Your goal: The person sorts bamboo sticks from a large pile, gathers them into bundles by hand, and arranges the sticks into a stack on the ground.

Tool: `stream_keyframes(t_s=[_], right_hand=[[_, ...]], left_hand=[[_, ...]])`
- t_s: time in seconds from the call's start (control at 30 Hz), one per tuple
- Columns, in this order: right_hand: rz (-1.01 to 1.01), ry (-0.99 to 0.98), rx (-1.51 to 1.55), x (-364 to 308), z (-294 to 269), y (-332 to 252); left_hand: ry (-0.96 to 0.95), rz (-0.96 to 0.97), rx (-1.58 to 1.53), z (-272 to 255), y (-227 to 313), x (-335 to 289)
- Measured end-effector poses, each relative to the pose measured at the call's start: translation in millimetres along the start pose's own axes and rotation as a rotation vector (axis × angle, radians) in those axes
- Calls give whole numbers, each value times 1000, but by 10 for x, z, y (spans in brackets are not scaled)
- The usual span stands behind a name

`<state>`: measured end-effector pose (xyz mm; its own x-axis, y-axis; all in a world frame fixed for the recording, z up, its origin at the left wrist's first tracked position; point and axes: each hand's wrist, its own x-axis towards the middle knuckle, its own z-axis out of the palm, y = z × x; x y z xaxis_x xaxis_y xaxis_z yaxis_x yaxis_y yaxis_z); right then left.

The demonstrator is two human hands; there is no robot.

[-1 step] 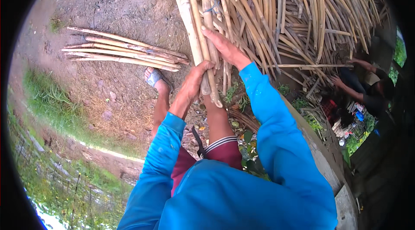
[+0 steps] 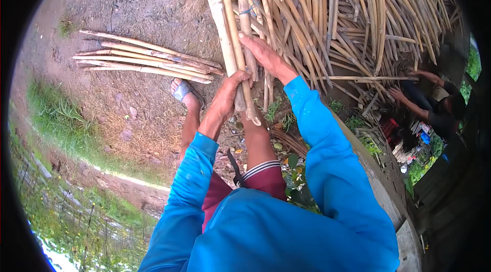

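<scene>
My left hand [image 2: 225, 99] is closed round the lower ends of pale bamboo poles [image 2: 221, 16], which stretch away from me toward the top of the view. Their cut ends stick out below my fist, above my knee. My right hand [image 2: 268, 57] lies outstretched against the right side of these poles, its leading digit pointing up and left across them; its underside is hidden. Just beyond it, a blue tie [image 2: 248, 10] goes round one pole.
A large heap of bamboo poles [image 2: 353, 31] fills the upper right. Several separate poles [image 2: 148, 58] lie on the muddy ground at left, near my sandalled foot [image 2: 180, 89]. Another person [image 2: 429, 100] crouches at far right, hands by the heap. A concrete edge [image 2: 371, 169] runs along my right.
My left hand and the pole ends have shifted very slightly left. My right hand keeps nearly the same place against the poles.
</scene>
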<state>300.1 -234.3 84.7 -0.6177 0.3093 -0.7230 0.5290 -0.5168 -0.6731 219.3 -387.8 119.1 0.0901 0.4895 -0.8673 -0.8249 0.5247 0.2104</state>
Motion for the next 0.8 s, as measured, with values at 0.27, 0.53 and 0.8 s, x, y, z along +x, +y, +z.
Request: stream_keyframes(t_s=[0.27, 0.53, 0.8], right_hand=[[-100, 200, -459, -506, 105, 398], [234, 15, 764, -629, 445, 765], [89, -131, 166, -708, 258, 404]], left_hand=[[-32, 7, -81, -229, -140, 84], [216, 106, 498, -84, 45, -22], [350, 126, 924, 172, -189, -244]])
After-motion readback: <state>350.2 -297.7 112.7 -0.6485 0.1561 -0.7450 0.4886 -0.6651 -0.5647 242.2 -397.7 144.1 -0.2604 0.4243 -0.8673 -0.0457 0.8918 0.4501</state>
